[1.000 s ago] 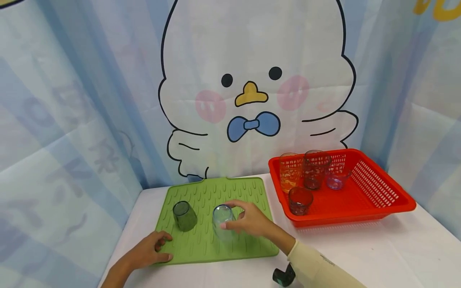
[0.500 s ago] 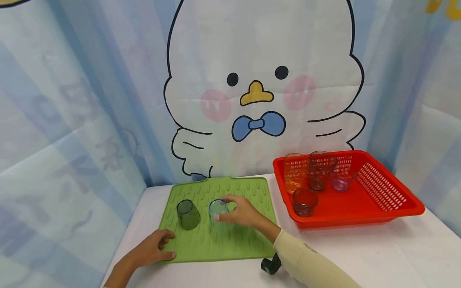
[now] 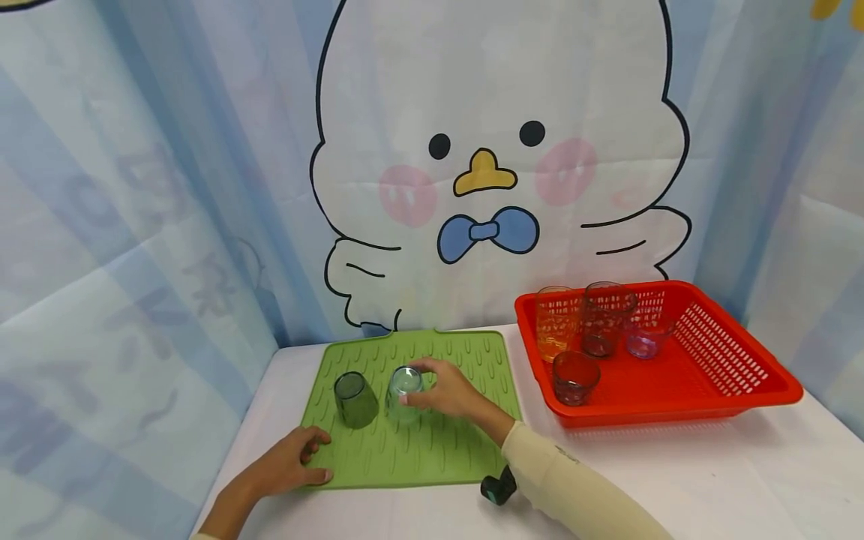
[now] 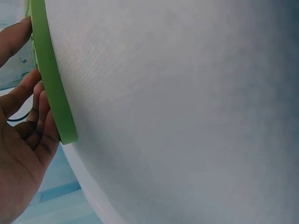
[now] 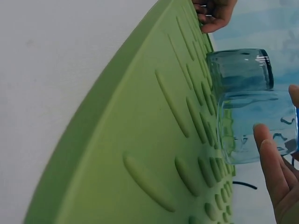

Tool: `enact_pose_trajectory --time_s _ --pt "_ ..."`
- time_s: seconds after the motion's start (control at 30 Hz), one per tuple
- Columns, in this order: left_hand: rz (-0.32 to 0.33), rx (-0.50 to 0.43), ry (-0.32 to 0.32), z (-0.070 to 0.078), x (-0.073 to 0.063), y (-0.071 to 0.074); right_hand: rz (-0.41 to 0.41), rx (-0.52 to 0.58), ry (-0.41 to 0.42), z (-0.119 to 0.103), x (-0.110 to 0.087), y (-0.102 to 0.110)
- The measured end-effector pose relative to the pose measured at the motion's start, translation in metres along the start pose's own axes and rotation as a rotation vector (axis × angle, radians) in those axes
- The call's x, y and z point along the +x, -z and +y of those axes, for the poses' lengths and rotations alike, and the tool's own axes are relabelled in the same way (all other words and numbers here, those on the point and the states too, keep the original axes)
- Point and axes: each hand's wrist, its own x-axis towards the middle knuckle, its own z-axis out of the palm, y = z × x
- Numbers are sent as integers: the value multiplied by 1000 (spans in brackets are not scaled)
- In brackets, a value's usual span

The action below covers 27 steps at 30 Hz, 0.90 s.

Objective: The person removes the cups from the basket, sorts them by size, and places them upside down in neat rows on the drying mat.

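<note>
My right hand [image 3: 448, 388] pinches a pale blue drinking glass [image 3: 400, 409] between thumb and fingers. The glass is upside down over the green ribbed drying mat [image 3: 405, 461], its mouth end right at the mat's surface in the right wrist view. Close to its left stands a dark grey glass [image 3: 356, 406], also upside down; the two overlap in the right wrist view. At the mat's front left corner rests my left hand [image 3: 286, 461], its thumb and fingers loosely bent, fingertips touching the mat edge [image 4: 53, 88].
A red basket [image 3: 675, 414] stands right of the mat, holding an orange glass [image 3: 555, 330], a dark tall glass [image 3: 597, 330], a purple glass [image 3: 644, 343] and a short greyish glass [image 3: 574, 382]. A small black device [image 3: 498, 487] sits by the right sleeve. A printed curtain [image 3: 486, 292] hangs behind.
My right hand has carried the blue glass leftward and slightly back, closer to the dark grey glass. My left hand stays at the mat's corner. The head view has shifted slightly.
</note>
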Motion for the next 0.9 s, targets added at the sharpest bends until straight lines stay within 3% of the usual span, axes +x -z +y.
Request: enact_pose_trajectory --time_s 0.4,0.9 --pt "14 1 -37 -1 -1 -1 10 -18 -31 5 7 -7" --pt "2 -3 -17 -1 0 -1 23 35 -57 12 11 -15"
